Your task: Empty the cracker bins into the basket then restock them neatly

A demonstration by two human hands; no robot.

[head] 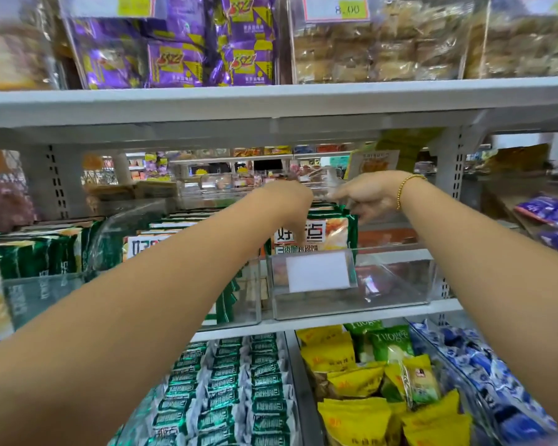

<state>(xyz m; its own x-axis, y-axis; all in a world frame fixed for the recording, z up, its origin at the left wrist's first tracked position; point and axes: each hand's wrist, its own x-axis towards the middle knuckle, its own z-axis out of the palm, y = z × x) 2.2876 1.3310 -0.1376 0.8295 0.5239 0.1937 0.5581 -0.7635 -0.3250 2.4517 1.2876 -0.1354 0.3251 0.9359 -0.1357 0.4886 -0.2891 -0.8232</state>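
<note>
Green cracker packs stand in a row inside a clear plastic bin on the middle shelf. The bin's front carries a blank white label holder, and its right part looks bare. My left hand reaches over the row, with fingers curled down across the front pack's face. My right hand, with a gold bead bracelet at the wrist, grips the same row from its right side, thumb lying over the top. More green packs fill the bins to the left. No basket is in view.
The upper shelf board hangs just above my hands, carrying purple packs and tan pastries. Below lie green-and-white packs, yellow bags and blue packs. Perforated uprights flank the bay.
</note>
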